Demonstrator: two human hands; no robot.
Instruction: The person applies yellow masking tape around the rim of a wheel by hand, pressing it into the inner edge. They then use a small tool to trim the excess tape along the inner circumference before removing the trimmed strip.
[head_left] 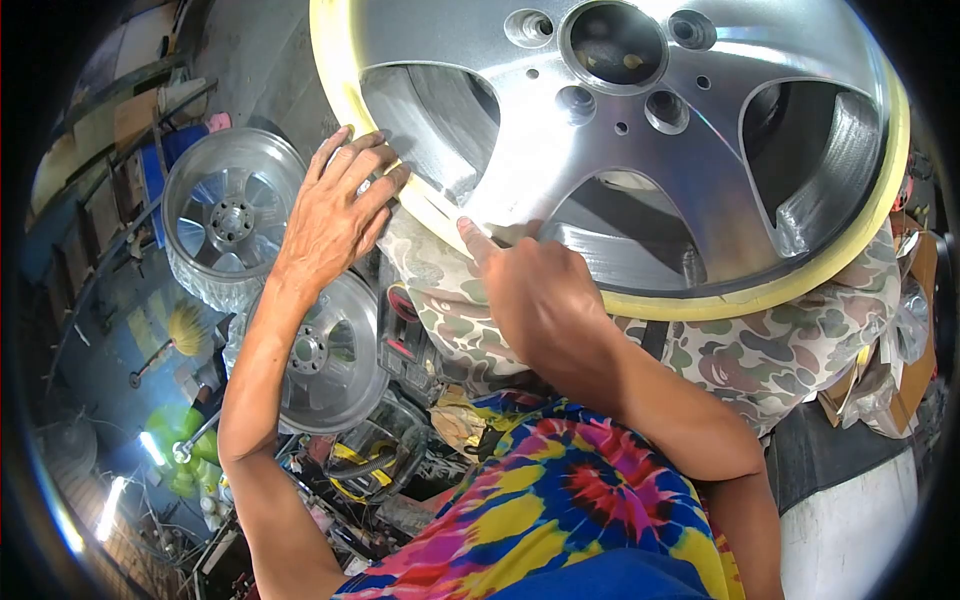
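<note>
Alloy wheel [622,107]: face up across camouflage fabric [770,340]
Yellow tape [700,306]: hugging the wheel's outer edge
Left hand [345,205]: fingers loosely spread, tips on the tape, wheel's left edge
Right hand [540,285]: index finger stretched onto the tape, near-left edge, others curled, can't tell if gripping

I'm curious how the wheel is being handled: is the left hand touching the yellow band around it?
Touching. The head view shows the fingers of the left hand lying across the yellow band, with no visible gap.
</note>
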